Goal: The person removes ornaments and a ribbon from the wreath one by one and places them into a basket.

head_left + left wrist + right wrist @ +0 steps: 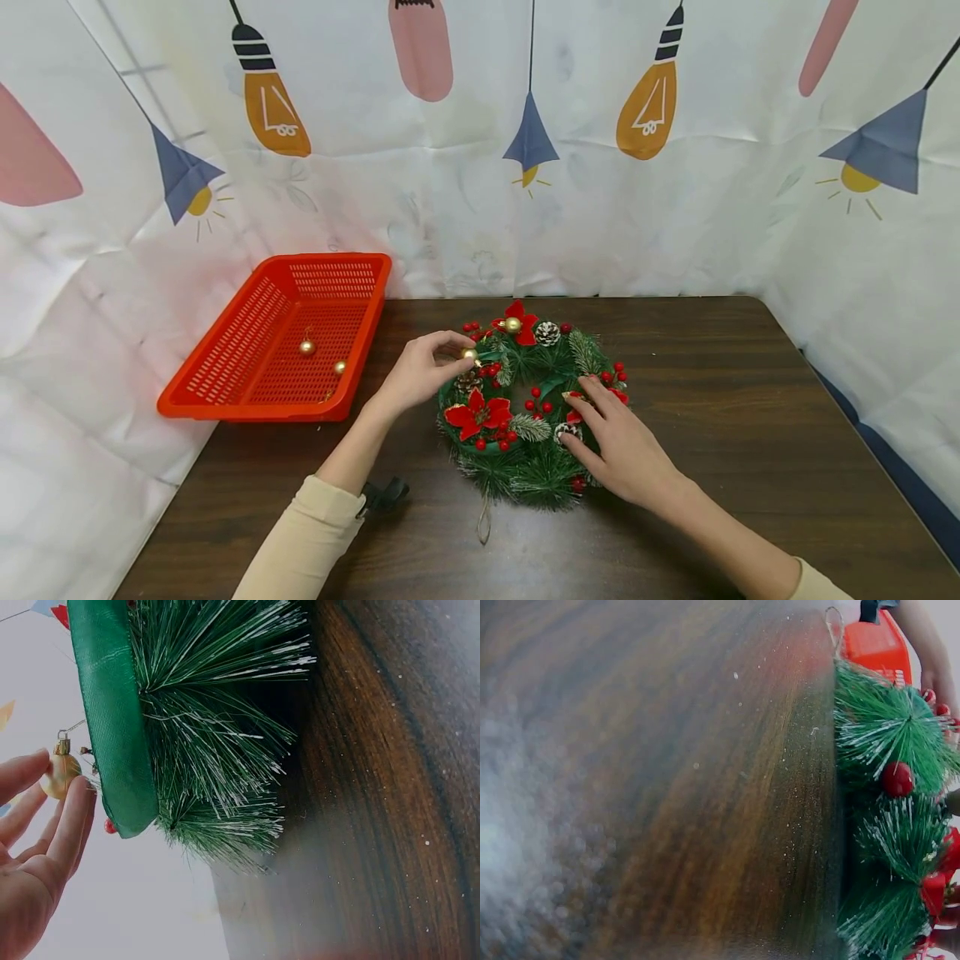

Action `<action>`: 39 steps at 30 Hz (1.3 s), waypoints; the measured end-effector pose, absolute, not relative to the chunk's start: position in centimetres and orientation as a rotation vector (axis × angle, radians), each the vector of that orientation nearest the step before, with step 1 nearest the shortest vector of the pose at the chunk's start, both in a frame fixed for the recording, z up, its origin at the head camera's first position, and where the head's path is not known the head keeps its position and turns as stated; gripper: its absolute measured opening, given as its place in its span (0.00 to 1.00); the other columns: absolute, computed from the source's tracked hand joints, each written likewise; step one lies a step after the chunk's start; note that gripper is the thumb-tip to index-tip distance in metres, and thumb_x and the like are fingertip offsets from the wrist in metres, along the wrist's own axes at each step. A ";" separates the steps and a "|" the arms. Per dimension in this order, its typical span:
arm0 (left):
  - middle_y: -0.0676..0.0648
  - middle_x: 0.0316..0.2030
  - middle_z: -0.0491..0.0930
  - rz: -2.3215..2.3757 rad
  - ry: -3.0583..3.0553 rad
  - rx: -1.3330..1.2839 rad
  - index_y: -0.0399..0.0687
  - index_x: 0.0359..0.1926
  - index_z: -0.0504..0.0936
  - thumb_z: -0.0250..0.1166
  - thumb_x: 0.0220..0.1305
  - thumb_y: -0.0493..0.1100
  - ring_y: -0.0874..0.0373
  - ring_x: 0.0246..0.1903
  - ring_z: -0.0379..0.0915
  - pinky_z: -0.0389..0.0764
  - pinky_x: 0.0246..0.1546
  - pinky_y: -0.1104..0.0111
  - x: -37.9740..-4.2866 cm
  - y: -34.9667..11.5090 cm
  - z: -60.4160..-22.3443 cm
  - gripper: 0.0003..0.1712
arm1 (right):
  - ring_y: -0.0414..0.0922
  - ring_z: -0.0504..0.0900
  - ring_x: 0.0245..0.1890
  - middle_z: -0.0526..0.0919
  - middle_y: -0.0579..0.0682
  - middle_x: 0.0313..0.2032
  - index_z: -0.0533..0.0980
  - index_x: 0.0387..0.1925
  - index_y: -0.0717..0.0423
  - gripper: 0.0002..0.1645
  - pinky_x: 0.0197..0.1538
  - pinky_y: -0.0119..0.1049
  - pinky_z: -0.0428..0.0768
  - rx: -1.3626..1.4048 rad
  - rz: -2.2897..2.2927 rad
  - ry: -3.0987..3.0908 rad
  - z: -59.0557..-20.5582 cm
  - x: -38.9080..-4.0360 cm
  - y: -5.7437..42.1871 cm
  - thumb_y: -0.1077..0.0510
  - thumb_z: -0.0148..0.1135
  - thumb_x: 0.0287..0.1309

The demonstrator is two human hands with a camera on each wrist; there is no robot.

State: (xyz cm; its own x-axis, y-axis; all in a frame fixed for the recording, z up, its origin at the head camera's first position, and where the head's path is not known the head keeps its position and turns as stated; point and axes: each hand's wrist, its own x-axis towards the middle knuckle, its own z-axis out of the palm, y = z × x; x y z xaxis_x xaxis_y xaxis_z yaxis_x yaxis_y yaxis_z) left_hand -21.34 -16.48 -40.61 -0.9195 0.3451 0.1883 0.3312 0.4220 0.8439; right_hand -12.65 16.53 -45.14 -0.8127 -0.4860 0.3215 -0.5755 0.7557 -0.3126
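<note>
A green Christmas wreath (551,479) lies on the brown table, decorated with red flowers (477,414), berries, pinecones (547,333) and green ribbon (112,720). At its left side my left hand (422,372) pinches a small gold ball ornament (60,778) between thumb and fingers. The ball hangs close beside the ribbon, its cap and loop upward in the left wrist view. My right hand (630,454) rests on the wreath's right side, fingers spread over a red flower and a white-tipped pinecone (567,432). Another gold ball (513,325) sits on the top flower.
A red plastic basket (258,411) stands to the left, with gold balls (307,347) inside. A twine loop (483,523) sticks out from the wreath's near edge. A dark strap (386,495) shows by the left wrist. A patterned curtain (465,217) hangs behind the table (720,375).
</note>
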 end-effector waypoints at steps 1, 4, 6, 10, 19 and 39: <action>0.43 0.49 0.84 1.559 2.641 0.628 0.39 0.55 0.85 0.71 0.68 0.40 0.49 0.48 0.81 0.84 0.51 0.55 -21.3 -16.4 -40.6 0.17 | 0.60 0.57 0.76 0.62 0.64 0.74 0.72 0.70 0.60 0.37 0.69 0.61 0.66 0.836 0.595 -2.734 -45.1 -12.6 16.5 0.40 0.62 0.71; 0.40 0.51 0.83 1.553 2.642 0.635 0.36 0.56 0.84 0.70 0.69 0.38 0.46 0.49 0.81 0.83 0.51 0.52 -21.1 -16.2 -40.7 0.17 | 0.60 0.57 0.76 0.62 0.63 0.74 0.72 0.70 0.60 0.37 0.69 0.61 0.66 0.834 0.595 -2.737 -45.1 -12.6 16.5 0.40 0.61 0.71; 0.39 0.51 0.83 1.542 2.645 0.640 0.34 0.56 0.83 0.69 0.69 0.35 0.45 0.49 0.81 0.83 0.51 0.52 -21.1 -16.0 -40.7 0.16 | 0.60 0.57 0.76 0.62 0.63 0.74 0.72 0.70 0.60 0.37 0.69 0.61 0.66 0.832 0.593 -2.736 -45.1 -12.6 16.5 0.40 0.61 0.71; 0.35 0.50 0.83 1.539 2.626 0.660 0.30 0.54 0.83 0.68 0.68 0.31 0.42 0.48 0.81 0.84 0.50 0.54 -20.2 -15.3 -39.4 0.15 | 0.60 0.57 0.76 0.63 0.63 0.74 0.73 0.69 0.59 0.36 0.69 0.61 0.67 0.837 0.594 -2.729 -45.2 -12.7 16.5 0.40 0.61 0.71; 0.41 0.50 0.83 1.608 2.591 0.695 0.35 0.54 0.84 0.71 0.67 0.35 0.48 0.48 0.81 0.85 0.48 0.61 -20.4 -14.8 -40.0 0.16 | 0.59 0.57 0.76 0.62 0.63 0.74 0.72 0.69 0.60 0.38 0.69 0.60 0.67 0.820 0.610 -2.737 -45.3 -12.7 16.5 0.39 0.62 0.70; 0.44 0.49 0.84 1.817 2.584 0.671 0.37 0.56 0.83 0.72 0.67 0.37 0.51 0.49 0.82 0.84 0.50 0.66 -20.2 -17.7 -39.6 0.18 | 0.57 0.57 0.77 0.61 0.61 0.76 0.66 0.73 0.66 0.45 0.71 0.58 0.65 0.765 0.632 -2.756 -45.2 -12.4 16.5 0.37 0.61 0.70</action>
State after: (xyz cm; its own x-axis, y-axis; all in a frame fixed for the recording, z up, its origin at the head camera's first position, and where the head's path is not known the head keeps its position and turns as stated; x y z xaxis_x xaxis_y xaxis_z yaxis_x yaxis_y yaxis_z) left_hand -20.20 -17.70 -39.61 -0.9100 0.2826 0.3034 0.3812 0.2822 0.8804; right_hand -12.42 16.51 -45.23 -0.8425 -0.4407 0.3098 -0.5316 0.7730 -0.3461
